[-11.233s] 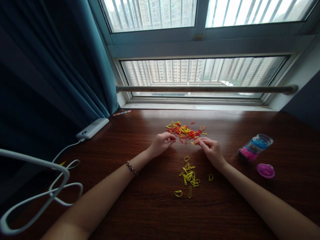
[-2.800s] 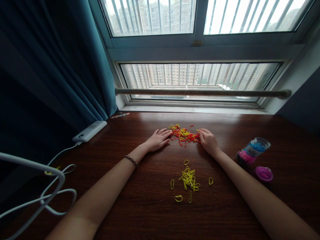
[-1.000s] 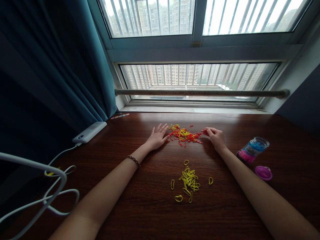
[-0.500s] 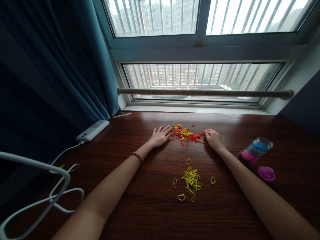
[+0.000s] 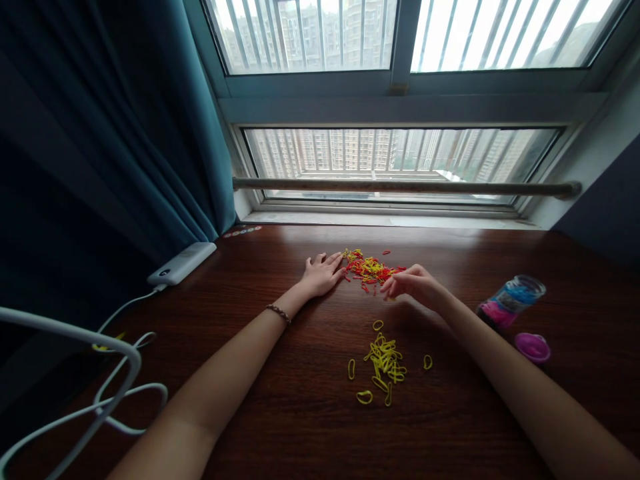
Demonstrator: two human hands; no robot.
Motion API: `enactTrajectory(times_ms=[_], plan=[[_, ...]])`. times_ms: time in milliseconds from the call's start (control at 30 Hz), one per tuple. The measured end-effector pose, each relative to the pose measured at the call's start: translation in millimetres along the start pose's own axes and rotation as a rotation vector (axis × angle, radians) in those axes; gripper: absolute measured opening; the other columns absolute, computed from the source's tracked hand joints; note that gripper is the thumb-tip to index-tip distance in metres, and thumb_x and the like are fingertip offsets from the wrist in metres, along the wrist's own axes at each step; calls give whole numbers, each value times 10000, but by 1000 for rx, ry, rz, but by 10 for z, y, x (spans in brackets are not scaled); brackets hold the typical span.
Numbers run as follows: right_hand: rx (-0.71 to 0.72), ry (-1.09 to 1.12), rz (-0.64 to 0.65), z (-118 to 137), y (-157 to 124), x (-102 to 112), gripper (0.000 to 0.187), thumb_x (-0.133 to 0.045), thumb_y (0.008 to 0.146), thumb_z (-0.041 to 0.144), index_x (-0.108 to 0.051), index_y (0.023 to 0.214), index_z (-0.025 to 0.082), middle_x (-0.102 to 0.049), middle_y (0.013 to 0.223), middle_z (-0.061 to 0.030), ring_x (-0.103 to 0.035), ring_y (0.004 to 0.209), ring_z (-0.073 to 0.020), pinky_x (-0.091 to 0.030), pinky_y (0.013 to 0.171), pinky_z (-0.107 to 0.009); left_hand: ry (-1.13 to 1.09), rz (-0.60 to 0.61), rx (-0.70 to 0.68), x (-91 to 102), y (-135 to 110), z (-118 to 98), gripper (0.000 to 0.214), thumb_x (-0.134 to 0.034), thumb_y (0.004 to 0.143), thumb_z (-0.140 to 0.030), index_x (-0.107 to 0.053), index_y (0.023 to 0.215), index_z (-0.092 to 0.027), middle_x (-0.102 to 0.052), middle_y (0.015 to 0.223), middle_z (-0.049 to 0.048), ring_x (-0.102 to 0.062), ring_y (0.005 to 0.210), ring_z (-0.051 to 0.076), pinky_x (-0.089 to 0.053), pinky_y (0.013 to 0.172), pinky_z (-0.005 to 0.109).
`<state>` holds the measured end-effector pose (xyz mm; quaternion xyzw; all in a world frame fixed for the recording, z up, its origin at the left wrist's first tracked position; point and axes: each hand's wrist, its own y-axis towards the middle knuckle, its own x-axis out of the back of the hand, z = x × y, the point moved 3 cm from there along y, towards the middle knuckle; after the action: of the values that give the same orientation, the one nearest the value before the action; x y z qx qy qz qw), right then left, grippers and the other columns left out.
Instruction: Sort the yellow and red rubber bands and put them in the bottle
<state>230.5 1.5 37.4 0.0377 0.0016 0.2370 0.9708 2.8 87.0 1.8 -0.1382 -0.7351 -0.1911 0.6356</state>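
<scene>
A mixed pile of red and yellow rubber bands lies on the table towards the window. My left hand rests flat at the pile's left edge, fingers spread and holding nothing. At the pile's near right side, my right hand is raised a little over the wood, its fingers bent together. A small bit of yellow shows under those fingertips, seemingly a rubber band. Nearer to me is a separate heap of yellow rubber bands, with several single yellow ones scattered around it.
To the right, a clear jar with a blue and pink label lies tilted near a purple lid. A white power strip and looping white cable are at left, by a blue curtain. The window ledge bounds the dark wooden table.
My right hand has come away from the pile's right end, moving left and towards me, its fingers now pointing down. My left hand has stayed beside the pile.
</scene>
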Motion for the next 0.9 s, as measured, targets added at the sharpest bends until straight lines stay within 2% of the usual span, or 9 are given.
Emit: enactTrajectory(times_ms=[67, 100, 300, 433, 500, 633, 700, 800, 900], plan=[[-45, -39, 112, 14, 2, -95, 389, -515, 763, 440, -685, 618, 121, -687, 807, -111, -633, 691, -188, -492, 646, -302, -13, -14, -4, 0, -5, 5, 566, -204, 851, -563, -260, 1348, -296, -253, 1427, 17, -237, 1251, 338, -198, 956, 589], [-33, -72, 77, 6, 11, -91, 396, -508, 767, 453, -691, 648, 122, -688, 796, -109, -634, 692, -186, -489, 635, -294, -26, -36, -18, 8, -11, 5, 557, -223, 856, -549, -259, 1348, -291, -255, 1426, 22, -251, 1246, 331, -211, 958, 581], [162, -522, -563, -169, 4, 253, 363, -486, 788, 443, -690, 687, 161, -683, 673, -57, -621, 615, -180, -453, 594, -272, -307, -384, -332, 183, -114, -110, 341, -379, 878, -317, -510, 1164, -185, -520, 1193, 99, -458, 1104, 205, -371, 949, 392], [192, -710, -642, -230, -9, 308, 369, -452, 812, 425, -683, 654, 184, -677, 631, -35, -618, 584, -182, -446, 594, -271, -645, -458, -387, 288, -226, -366, 208, -505, 824, -309, -619, 857, -138, -627, 888, 85, -584, 839, 161, -478, 777, 307], [206, -741, -661, -226, -11, 304, 375, -439, 819, 422, -681, 652, 188, -679, 637, -34, -619, 587, -182, -445, 595, -266, -770, -338, -415, 309, -303, -579, 212, -557, 788, -324, -616, 774, -121, -638, 777, 65, -594, 727, 141, -489, 694, 273], [186, -782, -806, -232, -21, 361, 384, -407, 831, 417, -688, 692, 196, -692, 688, -36, -622, 618, -183, -445, 631, -269, -881, 133, -593, 309, -558, -1040, 179, -593, 760, -271, -620, 783, -95, -648, 727, 51, -595, 656, 109, -479, 620, 203], [160, -785, -825, -255, -10, 397, 380, -396, 833, 411, -693, 729, 197, -694, 711, -36, -619, 631, -182, -444, 633, -270, -876, 294, -686, 320, -700, -1205, 151, -586, 760, -227, -622, 838, -103, -654, 743, 48, -592, 638, 94, -470, 594, 171], [153, -844, -777, -279, 24, 413, 349, -407, 826, 395, -699, 791, 209, -697, 767, -36, -611, 707, -194, -437, 665, -284, -832, 396, -838, 364, -845, -1353, 143, -557, 773, -175, -632, 887, -131, -666, 793, 55, -598, 676, 96, -472, 642, 169], [177, -938, -699, -285, 59, 392, 328, -409, 833, 367, -701, 812, 221, -695, 842, -32, -589, 836, -208, -415, 763, -309, -791, 372, -928, 432, -855, -1377, 123, -551, 785, -196, -655, 832, -149, -667, 821, 69, -596, 749, 122, -471, 733, 205]])
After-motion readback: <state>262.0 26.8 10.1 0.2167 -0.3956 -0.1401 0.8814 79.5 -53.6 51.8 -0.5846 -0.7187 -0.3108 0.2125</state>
